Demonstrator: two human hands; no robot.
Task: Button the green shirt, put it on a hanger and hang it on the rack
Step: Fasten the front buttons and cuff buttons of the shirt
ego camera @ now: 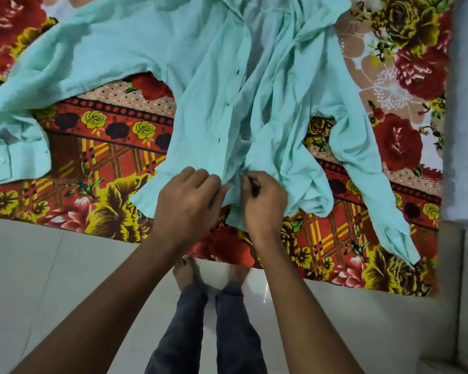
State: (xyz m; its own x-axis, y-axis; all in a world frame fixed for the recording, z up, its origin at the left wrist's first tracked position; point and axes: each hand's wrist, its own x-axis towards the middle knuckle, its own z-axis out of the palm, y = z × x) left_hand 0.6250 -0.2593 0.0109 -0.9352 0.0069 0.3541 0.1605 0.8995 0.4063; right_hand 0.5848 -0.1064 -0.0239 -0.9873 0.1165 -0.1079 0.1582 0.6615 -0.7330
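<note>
A pale mint-green cotton shirt lies open and rumpled, front up, on a bed covered by a red and yellow floral bedsheet, its hem at the near edge. The left hand pinches the buttonhole side of the placket near the hem; the right hand has its fingers curled tight on the button side. With the fabric so creased, a button could likely go into the wrong hole, skewing every fastening above. No hanger or rack is visible.
</note>
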